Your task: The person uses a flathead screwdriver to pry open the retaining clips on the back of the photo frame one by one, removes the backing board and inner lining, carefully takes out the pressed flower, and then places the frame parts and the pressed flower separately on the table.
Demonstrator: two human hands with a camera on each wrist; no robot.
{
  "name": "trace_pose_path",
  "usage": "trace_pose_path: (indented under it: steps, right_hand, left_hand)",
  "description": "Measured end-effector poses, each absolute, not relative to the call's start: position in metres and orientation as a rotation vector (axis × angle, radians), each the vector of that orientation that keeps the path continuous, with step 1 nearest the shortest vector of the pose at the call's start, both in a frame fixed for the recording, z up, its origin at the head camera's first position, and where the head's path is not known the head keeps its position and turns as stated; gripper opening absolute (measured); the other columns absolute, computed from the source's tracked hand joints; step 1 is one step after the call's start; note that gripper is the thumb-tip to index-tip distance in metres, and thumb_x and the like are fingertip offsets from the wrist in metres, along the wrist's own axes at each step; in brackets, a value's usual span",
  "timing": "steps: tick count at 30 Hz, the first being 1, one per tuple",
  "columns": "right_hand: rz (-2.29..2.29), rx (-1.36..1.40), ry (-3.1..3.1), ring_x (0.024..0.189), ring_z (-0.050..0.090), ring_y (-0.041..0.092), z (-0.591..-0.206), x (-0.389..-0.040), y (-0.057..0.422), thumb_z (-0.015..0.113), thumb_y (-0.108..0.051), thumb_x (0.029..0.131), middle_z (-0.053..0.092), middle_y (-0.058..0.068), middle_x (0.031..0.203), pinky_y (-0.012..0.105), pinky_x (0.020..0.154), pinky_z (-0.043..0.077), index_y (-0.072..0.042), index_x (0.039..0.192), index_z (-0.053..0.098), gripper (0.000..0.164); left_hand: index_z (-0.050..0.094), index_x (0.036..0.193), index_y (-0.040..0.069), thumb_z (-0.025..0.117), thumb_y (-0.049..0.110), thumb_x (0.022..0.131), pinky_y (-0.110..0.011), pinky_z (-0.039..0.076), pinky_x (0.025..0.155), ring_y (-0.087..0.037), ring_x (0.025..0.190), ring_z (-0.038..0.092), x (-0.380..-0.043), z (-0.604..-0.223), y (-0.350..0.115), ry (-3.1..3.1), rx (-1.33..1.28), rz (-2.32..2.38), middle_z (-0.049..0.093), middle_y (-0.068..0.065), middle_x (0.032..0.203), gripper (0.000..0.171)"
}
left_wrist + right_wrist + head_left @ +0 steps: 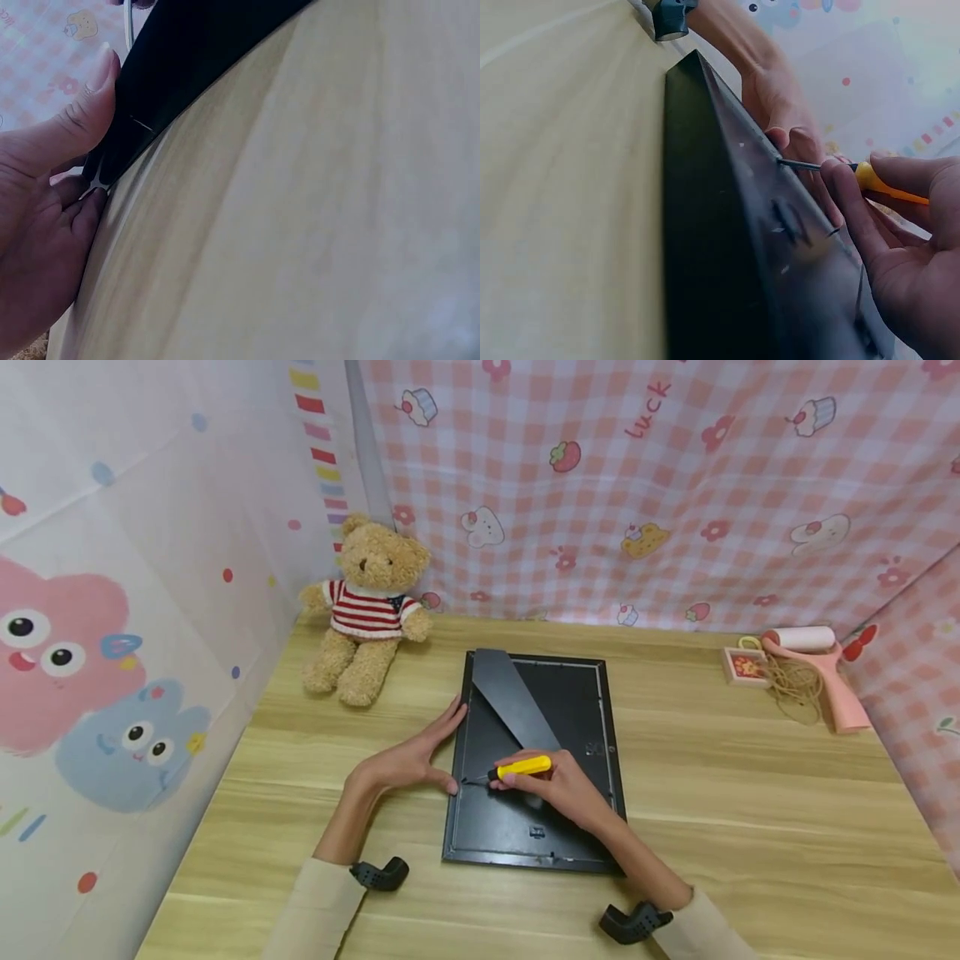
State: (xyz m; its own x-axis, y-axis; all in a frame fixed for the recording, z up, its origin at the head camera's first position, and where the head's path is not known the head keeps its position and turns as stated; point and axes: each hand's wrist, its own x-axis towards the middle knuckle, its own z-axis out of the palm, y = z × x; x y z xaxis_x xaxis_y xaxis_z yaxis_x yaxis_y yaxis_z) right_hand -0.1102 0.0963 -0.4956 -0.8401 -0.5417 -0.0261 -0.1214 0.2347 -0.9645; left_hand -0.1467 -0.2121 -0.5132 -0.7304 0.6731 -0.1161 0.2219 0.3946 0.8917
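We see the right hand (562, 785) with its grip pinching the yellow screwdriver (525, 767), thumb and fingers pressed against the handle and its dark collar. The thin shaft points left, its tip at the left border of the black picture frame (497, 739), right by the left thumb. The frame lies back side up in the middle of the table (750, 827), and a long dark flap (517, 703) slants across it from the far left corner towards the right hand, which hides its near end.

We see the left hand (411, 760) with its grip spread wide, thumb set well apart from the fingers, both touching the left edge of the frame; in the left wrist view the thumb rests against the dark side of it.

Beyond the left hand we have a teddy bear (367, 610) in a striped shirt, sitting on the far left of the table. On the far right we find a pink forked toy (832, 681), a white roll (804, 638), tangled string (797, 689) and a small box (744, 668), all close together
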Motion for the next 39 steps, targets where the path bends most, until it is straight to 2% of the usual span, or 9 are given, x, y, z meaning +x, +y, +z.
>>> trace_pose_path:
  steps: [4,9,16,19,27,39]
  right_hand:
    - [-1.611,-0.7,2.199,0.099,0.079,0.01,-0.488,-0.116,0.089,0.078,-0.014,0.103,0.084,0.011,0.115,0.021,0.089,0.061,-0.003,0.124,0.081,0.024]
    - [-1.565,-0.839,2.296,0.098,0.076,0.01,-0.483,-0.116,0.084,0.08,-0.011,0.101,0.084,0.007,0.114,0.022,0.087,0.06,-0.003,0.121,0.083,0.022]
    - [-1.471,-1.0,2.435,0.091,0.073,0.008,-0.476,-0.11,0.077,0.083,-0.012,0.098,0.084,0.003,0.106,0.024,0.08,0.06,-0.004,0.118,0.084,0.021]
    - [-1.416,-1.062,2.465,0.087,0.071,0.006,-0.472,-0.11,0.075,0.084,-0.013,0.098,0.084,0.002,0.103,0.024,0.077,0.059,-0.004,0.116,0.085,0.02]
    - [-1.284,-1.245,2.466,0.086,0.07,0.008,-0.457,-0.111,0.066,0.081,-0.012,0.1,0.082,0.006,0.104,0.03,0.078,0.063,0.0,0.116,0.083,0.02]
    - [-1.232,-1.334,2.435,0.089,0.076,0.014,-0.451,-0.115,0.061,0.081,-0.008,0.099,0.081,0.01,0.104,0.026,0.08,0.064,0.003,0.115,0.082,0.02]
  left_hand:
    - [-0.001,0.177,0.011,0.082,0.066,0.078,-0.065,0.012,0.135,-0.042,0.17,-0.009,-0.148,-0.514,-0.212,2.19,0.772,1.296,-0.019,-0.009,0.184,0.14]
    - [-0.001,0.178,0.014,0.085,0.062,0.08,-0.067,0.012,0.134,-0.042,0.17,-0.01,-0.149,-0.522,-0.214,2.17,0.777,1.338,-0.019,-0.007,0.184,0.138]
    - [0.001,0.178,0.024,0.087,0.068,0.074,-0.067,0.009,0.135,-0.034,0.17,-0.012,-0.153,-0.537,-0.216,2.138,0.736,1.404,-0.02,0.005,0.184,0.142]
    - [0.001,0.178,0.024,0.086,0.071,0.072,-0.067,0.009,0.135,-0.033,0.17,-0.012,-0.154,-0.539,-0.217,2.13,0.731,1.412,-0.02,0.006,0.184,0.143]
    - [0.001,0.178,0.027,0.087,0.071,0.073,-0.066,0.008,0.136,-0.031,0.17,-0.012,-0.154,-0.539,-0.215,2.114,0.702,1.409,-0.019,0.009,0.183,0.142]
    - [0.002,0.178,0.027,0.089,0.071,0.071,-0.065,0.008,0.136,-0.028,0.171,-0.011,-0.155,-0.54,-0.216,2.117,0.665,1.403,-0.018,0.011,0.183,0.144]
